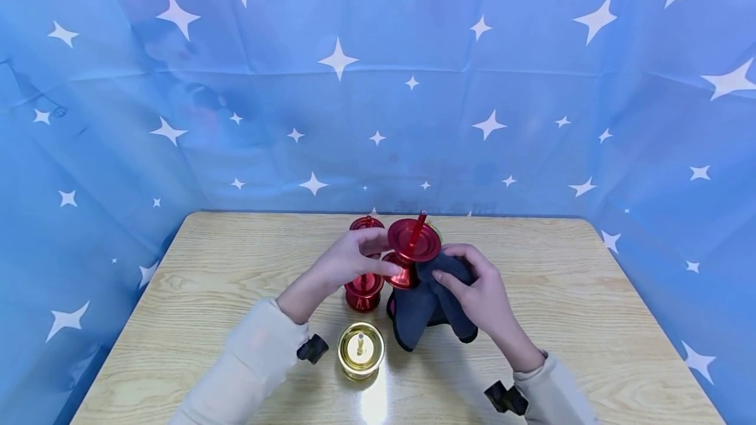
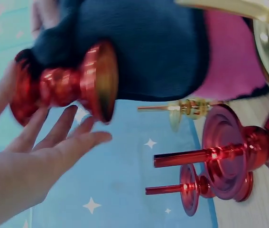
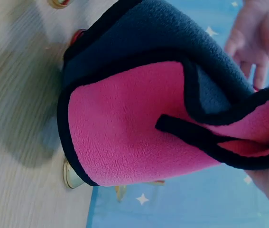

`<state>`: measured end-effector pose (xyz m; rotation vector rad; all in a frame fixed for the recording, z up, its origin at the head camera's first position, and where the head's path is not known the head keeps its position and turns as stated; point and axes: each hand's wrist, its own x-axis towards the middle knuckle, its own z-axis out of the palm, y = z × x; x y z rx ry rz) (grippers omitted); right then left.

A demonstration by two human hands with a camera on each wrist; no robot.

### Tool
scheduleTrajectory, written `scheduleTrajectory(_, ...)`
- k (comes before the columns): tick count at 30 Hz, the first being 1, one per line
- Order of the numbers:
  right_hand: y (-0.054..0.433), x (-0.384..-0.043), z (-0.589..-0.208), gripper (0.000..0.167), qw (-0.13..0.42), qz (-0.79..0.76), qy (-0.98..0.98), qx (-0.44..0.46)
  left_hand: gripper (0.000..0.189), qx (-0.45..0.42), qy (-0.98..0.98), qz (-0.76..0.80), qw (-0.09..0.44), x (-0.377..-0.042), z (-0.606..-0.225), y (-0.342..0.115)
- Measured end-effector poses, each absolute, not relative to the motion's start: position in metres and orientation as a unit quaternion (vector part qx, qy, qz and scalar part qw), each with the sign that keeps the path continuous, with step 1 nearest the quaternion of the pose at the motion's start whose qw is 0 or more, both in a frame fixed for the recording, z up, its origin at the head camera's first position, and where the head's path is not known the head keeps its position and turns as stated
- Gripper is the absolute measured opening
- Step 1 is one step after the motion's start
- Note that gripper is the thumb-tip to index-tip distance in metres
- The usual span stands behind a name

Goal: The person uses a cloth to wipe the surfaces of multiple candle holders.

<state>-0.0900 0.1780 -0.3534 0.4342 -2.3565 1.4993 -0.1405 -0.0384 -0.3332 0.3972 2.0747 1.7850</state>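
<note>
My left hand holds a shiny red candle holder tilted above the table, thumb and fingers about its lower part. A thin red tube rises from its dish. My right hand pinches a cloth, dark grey with a pink side and black edging. The cloth lies up against the red holder's side and hangs down in folds. In the left wrist view the dark cloth wraps over one end of the holder, where the right hand's fingertips show. Much of the right hand is hidden behind cloth in the right wrist view.
On the wooden table, a red candle holder stands below my left hand, another red one behind it. A gold candle holder stands near the front. Another gold one shows farther back. A blue starred curtain surrounds the table.
</note>
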Motion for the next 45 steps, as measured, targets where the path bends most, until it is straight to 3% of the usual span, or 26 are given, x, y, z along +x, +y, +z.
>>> scheduleTrajectory(5,0.179,-0.092,-0.350,0.024,0.124,0.538,-0.820,0.147,0.036,0.156,0.727,0.654,0.143,-0.140,-0.341,-0.031)
scheduleTrajectory(12,0.178,-0.092,-0.348,0.026,0.126,0.541,-0.820,0.141,0.021,0.117,0.739,0.655,0.101,-0.140,-0.343,-0.026)
scheduleTrajectory(16,0.179,-0.092,-0.347,0.027,0.124,0.541,-0.821,0.132,0.028,0.130,0.747,0.640,0.123,-0.138,-0.341,-0.027)
scheduleTrajectory(23,0.182,-0.096,-0.348,0.026,0.133,0.539,-0.824,0.116,0.063,0.193,0.716,0.640,0.203,-0.138,-0.336,-0.036)
scheduleTrajectory(35,0.186,-0.096,-0.357,0.026,0.123,0.550,-0.813,0.147,0.059,0.193,0.694,0.655,0.230,-0.137,-0.336,-0.036)
scheduleTrajectory(40,0.186,-0.096,-0.356,0.026,0.130,0.539,-0.816,0.162,0.060,0.195,0.753,0.598,0.196,-0.137,-0.337,-0.032)
scheduleTrajectory(45,0.180,-0.091,-0.344,0.029,0.161,0.503,-0.817,0.232,0.061,0.189,0.789,0.558,0.176,-0.138,-0.341,-0.028)
